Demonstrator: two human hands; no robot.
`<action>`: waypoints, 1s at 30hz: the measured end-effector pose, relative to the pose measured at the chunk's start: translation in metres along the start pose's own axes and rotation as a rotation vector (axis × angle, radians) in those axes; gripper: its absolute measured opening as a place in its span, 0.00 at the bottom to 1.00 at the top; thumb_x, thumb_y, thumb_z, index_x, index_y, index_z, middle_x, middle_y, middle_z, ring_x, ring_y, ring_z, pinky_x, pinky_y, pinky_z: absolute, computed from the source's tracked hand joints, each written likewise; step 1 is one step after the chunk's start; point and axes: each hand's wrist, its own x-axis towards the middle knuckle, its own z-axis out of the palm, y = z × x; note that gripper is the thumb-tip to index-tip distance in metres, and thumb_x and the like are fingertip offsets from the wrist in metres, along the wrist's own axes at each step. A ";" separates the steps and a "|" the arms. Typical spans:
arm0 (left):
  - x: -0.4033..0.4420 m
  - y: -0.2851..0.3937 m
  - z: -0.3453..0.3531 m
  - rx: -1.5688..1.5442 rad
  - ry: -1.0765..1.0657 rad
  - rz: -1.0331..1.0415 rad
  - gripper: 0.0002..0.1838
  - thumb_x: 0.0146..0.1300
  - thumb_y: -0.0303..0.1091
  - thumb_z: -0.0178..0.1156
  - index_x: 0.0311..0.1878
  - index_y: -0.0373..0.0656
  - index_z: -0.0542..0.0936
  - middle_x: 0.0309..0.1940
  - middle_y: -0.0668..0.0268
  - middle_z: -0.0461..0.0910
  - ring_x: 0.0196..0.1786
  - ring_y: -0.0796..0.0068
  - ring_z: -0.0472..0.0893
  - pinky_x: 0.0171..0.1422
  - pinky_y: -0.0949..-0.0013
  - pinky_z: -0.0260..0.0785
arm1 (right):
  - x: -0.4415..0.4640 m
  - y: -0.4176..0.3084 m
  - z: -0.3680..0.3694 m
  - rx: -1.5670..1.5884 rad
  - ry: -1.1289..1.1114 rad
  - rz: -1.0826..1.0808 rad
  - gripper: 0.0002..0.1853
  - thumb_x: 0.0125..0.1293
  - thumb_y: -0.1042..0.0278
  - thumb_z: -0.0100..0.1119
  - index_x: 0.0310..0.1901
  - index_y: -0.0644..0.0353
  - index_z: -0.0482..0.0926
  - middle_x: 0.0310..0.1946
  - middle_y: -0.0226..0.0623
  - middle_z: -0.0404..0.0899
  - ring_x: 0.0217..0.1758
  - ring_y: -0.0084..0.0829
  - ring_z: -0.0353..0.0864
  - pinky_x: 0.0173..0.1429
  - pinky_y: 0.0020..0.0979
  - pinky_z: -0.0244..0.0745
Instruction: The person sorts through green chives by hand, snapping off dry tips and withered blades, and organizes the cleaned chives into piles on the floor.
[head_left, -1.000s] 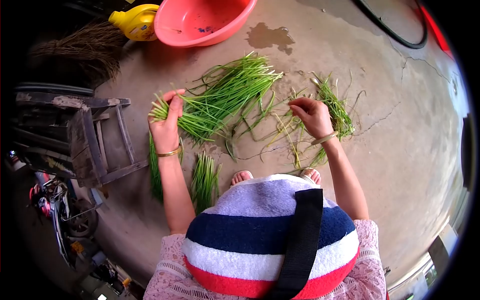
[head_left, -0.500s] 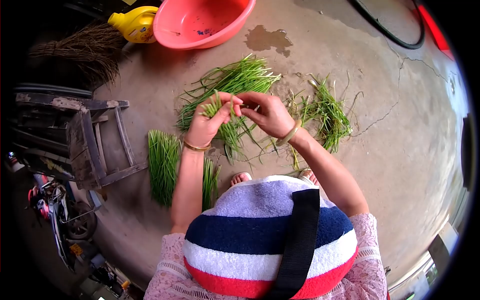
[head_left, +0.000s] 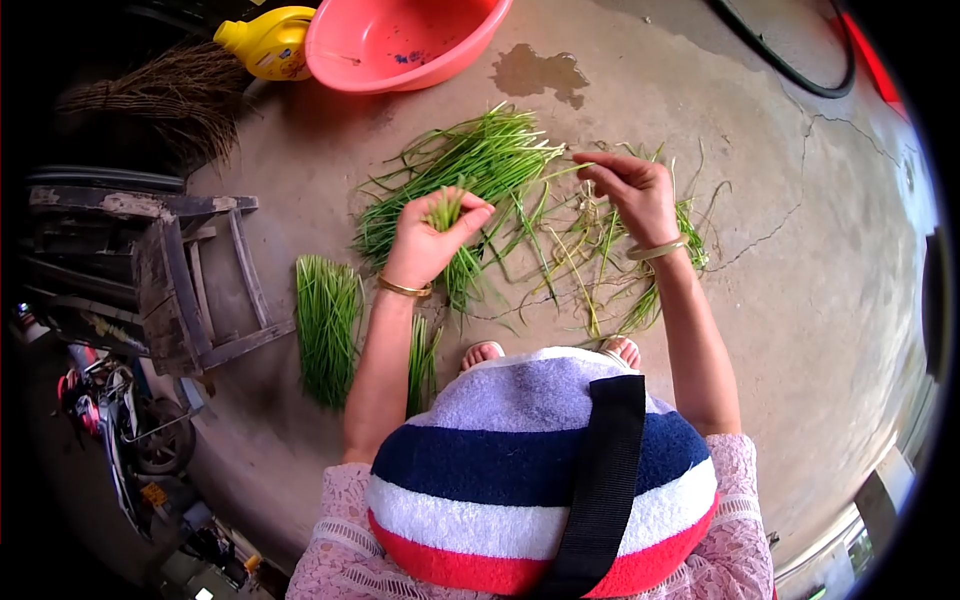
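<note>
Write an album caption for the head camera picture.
Left hand grips green stalks, right hand pinches a thin strand, a pink basin beyond.

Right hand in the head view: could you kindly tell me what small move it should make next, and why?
I would probably release the thin strand over the tangled stalks: the right hand seems to pinch that strand near them, while the left hand holds a gathered bunch.
</note>
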 end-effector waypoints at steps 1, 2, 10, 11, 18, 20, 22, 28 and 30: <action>0.000 0.003 -0.005 0.012 0.058 -0.062 0.03 0.55 0.26 0.61 0.33 0.38 0.78 0.28 0.70 0.79 0.30 0.84 0.75 0.36 0.80 0.67 | 0.000 0.002 -0.006 -0.003 0.036 0.027 0.09 0.58 0.73 0.57 0.39 0.63 0.80 0.26 0.30 0.81 0.26 0.15 0.74 0.31 0.18 0.70; 0.000 0.006 -0.012 -0.023 0.103 -0.121 0.03 0.56 0.27 0.60 0.33 0.38 0.78 0.28 0.69 0.78 0.27 0.85 0.73 0.33 0.81 0.65 | 0.000 0.004 -0.013 -0.007 0.073 0.053 0.08 0.58 0.72 0.57 0.38 0.64 0.81 0.26 0.30 0.81 0.25 0.15 0.74 0.31 0.18 0.69; -0.007 0.023 -0.079 -0.369 0.621 0.179 0.07 0.56 0.27 0.59 0.37 0.38 0.76 0.29 0.63 0.78 0.23 0.83 0.68 0.27 0.80 0.60 | -0.031 0.055 -0.046 -1.086 -0.033 0.050 0.28 0.45 0.67 0.65 0.51 0.64 0.71 0.44 0.49 0.74 0.46 0.46 0.75 0.49 0.36 0.71; -0.008 0.025 -0.084 -0.427 0.688 0.163 0.06 0.56 0.27 0.59 0.37 0.39 0.75 0.30 0.62 0.78 0.23 0.83 0.68 0.27 0.80 0.60 | -0.033 0.060 -0.043 -1.042 -0.029 0.010 0.30 0.44 0.67 0.65 0.52 0.63 0.69 0.47 0.49 0.72 0.48 0.46 0.73 0.51 0.36 0.70; -0.019 0.031 -0.111 -0.558 0.853 0.169 0.06 0.57 0.31 0.60 0.35 0.42 0.73 0.34 0.64 0.76 0.26 0.82 0.68 0.31 0.78 0.61 | -0.036 0.060 -0.024 -1.023 -0.301 0.126 0.25 0.46 0.81 0.48 0.50 0.58 0.71 0.44 0.47 0.74 0.48 0.42 0.74 0.50 0.35 0.71; -0.021 0.028 -0.114 -0.629 0.905 0.175 0.07 0.57 0.32 0.60 0.35 0.42 0.73 0.35 0.65 0.76 0.27 0.82 0.67 0.31 0.78 0.62 | -0.038 0.063 -0.022 -1.048 -0.416 0.091 0.24 0.45 0.83 0.46 0.48 0.58 0.73 0.43 0.46 0.74 0.46 0.42 0.75 0.49 0.36 0.71; -0.026 0.021 -0.121 -0.639 0.895 0.191 0.08 0.57 0.34 0.60 0.36 0.41 0.74 0.34 0.67 0.75 0.27 0.82 0.67 0.32 0.78 0.62 | -0.037 0.058 -0.015 -1.065 -0.413 0.127 0.21 0.48 0.79 0.51 0.47 0.57 0.74 0.42 0.46 0.74 0.45 0.43 0.75 0.49 0.36 0.71; -0.037 0.025 -0.130 -0.542 0.960 0.218 0.15 0.59 0.40 0.58 0.41 0.36 0.75 0.30 0.68 0.72 0.27 0.82 0.67 0.32 0.80 0.61 | -0.034 0.072 0.026 -0.831 -0.460 -0.025 0.24 0.51 0.68 0.59 0.53 0.52 0.70 0.49 0.47 0.68 0.49 0.43 0.72 0.51 0.35 0.70; -0.039 0.029 -0.124 -0.450 0.982 0.221 0.16 0.60 0.41 0.56 0.39 0.35 0.76 0.31 0.68 0.73 0.27 0.82 0.67 0.32 0.80 0.61 | -0.037 0.082 0.043 -0.888 -0.468 -0.048 0.27 0.51 0.68 0.58 0.56 0.48 0.67 0.55 0.47 0.61 0.54 0.44 0.68 0.54 0.36 0.68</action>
